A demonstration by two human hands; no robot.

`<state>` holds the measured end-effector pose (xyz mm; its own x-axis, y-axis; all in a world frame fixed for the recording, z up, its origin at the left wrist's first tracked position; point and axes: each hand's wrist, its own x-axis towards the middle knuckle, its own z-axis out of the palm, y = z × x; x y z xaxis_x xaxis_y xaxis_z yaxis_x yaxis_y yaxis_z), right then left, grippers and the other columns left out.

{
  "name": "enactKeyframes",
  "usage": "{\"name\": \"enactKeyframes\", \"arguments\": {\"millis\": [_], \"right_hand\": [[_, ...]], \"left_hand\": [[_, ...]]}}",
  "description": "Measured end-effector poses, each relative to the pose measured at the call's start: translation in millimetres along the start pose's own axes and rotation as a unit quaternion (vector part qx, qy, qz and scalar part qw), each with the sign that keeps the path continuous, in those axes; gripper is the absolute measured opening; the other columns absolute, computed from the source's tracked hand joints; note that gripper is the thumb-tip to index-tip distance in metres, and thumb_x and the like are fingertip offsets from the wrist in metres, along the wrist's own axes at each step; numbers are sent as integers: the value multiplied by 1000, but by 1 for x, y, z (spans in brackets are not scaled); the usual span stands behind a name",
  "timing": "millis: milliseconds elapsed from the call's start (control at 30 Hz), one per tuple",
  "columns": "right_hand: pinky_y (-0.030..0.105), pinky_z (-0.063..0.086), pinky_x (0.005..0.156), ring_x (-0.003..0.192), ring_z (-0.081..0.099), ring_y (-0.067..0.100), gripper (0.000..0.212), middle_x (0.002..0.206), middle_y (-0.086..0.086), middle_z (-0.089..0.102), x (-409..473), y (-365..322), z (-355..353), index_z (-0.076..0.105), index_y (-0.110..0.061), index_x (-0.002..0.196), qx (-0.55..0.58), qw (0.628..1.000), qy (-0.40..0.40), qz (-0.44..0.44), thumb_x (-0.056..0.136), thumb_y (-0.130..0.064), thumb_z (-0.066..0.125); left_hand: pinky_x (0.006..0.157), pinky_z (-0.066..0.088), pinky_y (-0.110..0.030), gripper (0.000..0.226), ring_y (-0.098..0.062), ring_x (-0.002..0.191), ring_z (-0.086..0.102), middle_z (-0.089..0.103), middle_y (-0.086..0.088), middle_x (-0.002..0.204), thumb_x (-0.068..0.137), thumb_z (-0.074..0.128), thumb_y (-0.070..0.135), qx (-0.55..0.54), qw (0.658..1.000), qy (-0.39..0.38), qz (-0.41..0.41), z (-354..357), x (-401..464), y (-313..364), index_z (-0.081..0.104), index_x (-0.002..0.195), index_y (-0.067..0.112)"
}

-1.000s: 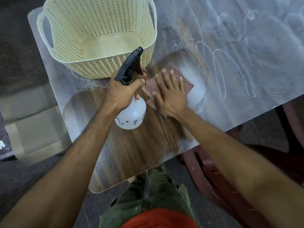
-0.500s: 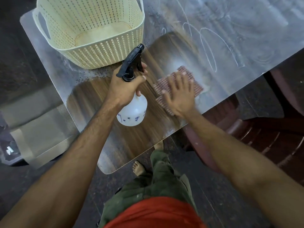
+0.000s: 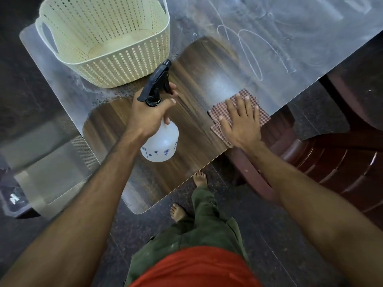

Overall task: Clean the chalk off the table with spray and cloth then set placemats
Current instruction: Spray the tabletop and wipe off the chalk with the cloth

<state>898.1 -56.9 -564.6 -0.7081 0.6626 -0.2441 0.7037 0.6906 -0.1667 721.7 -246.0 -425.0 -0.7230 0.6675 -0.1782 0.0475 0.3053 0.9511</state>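
Left hand wrapped round bottle neck, nozzle aimed at chalk, ready to spray. Right hand flat, fingers spread on cloth at table edge, for wiping pressure. Small blue bottle marks, unreadable. Chalk scribbles illegible. No placemats seen.
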Motion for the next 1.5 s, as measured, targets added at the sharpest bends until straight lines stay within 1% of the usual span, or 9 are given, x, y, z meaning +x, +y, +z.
{"name": "enactKeyframes", "arguments": {"millis": [100, 267, 433, 600, 767, 933, 1033, 1333, 1500], "right_hand": [[58, -5, 120, 153, -2, 32, 76, 166, 11, 1, 3, -40, 5, 13, -23, 159, 2, 1000, 1, 26, 96, -66, 13], [59, 0, 121, 153, 2, 33, 80, 166, 12, 7, -63, -125, 40, 14, -20, 159, -7, 993, -3, -122, 95, -69, 22], [55, 15, 121, 152, 12, 27, 72, 164, 7, 19, -92, -108, 48, 28, -24, 156, -8, 982, -24, -189, 96, -65, 28], [54, -5, 121, 153, -1, 26, 71, 166, 5, -1, -31, -23, 16, 9, -28, 159, -31, 997, -7, -68, 98, -65, 16], [55, -4, 122, 153, -2, 28, 72, 167, 7, 4, 42, 14, -12, 18, -26, 158, 29, 998, 21, 53, 97, -63, 18], [55, -10, 118, 153, 3, 31, 71, 166, 9, 7, 24, -21, 0, 17, -24, 158, 1, 999, 21, -39, 98, -62, 18], [49, -4, 123, 154, 3, 24, 69, 167, 1, 8, -10, -11, 11, 18, -28, 158, 1, 996, 12, -90, 99, -62, 23], [54, -2, 122, 153, -2, 27, 72, 167, 6, 4, 86, 77, -28, 17, -26, 159, 18, 996, 30, 79, 96, -62, 20], [58, -1, 121, 153, 0, 31, 72, 166, 10, 4, 95, 34, -20, 15, -23, 158, 5, 1000, 20, 5, 98, -63, 13]], "left_hand": [[61, 48, -22, 18, -17, 45, 51, 69, 8, 99, 88, 62, 5, 3, 1000, -1, -1, 0, -1, 1, 65, 100, 19], [59, 48, -21, 19, -13, 45, 52, 69, 4, 100, 88, 63, 5, -1, 1000, -7, -6, 8, 5, 11, 65, 102, 18], [56, 47, -19, 18, -10, 46, 51, 69, -3, 104, 88, 62, 3, 0, 1000, -20, 1, 17, 9, 20, 65, 103, 13], [57, 47, -19, 20, -11, 46, 51, 68, 1, 101, 89, 61, 2, 5, 999, -34, 1, 24, 19, 19, 65, 105, 12], [53, 46, -15, 20, -1, 55, 57, 65, 0, 100, 89, 59, -2, -4, 999, -36, 5, 36, 29, 23, 63, 107, 6], [52, 46, -18, 23, -3, 61, 59, 66, -1, 100, 88, 60, -4, -20, 999, -45, 10, 50, 47, 31, 63, 100, 15], [50, 46, -18, 25, -3, 75, 63, 66, 0, 101, 88, 60, -4, -31, 998, -46, 10, 57, 58, 34, 64, 99, 18], [52, 45, -14, 22, 0, 56, 58, 66, -1, 100, 89, 59, -4, -4, 999, -39, -24, 70, 79, 31, 63, 103, 12], [52, 46, -19, 20, -6, 48, 53, 67, -1, 99, 88, 61, -2, 10, 998, -42, -38, 81, 87, 30, 64, 103, 12]]}}
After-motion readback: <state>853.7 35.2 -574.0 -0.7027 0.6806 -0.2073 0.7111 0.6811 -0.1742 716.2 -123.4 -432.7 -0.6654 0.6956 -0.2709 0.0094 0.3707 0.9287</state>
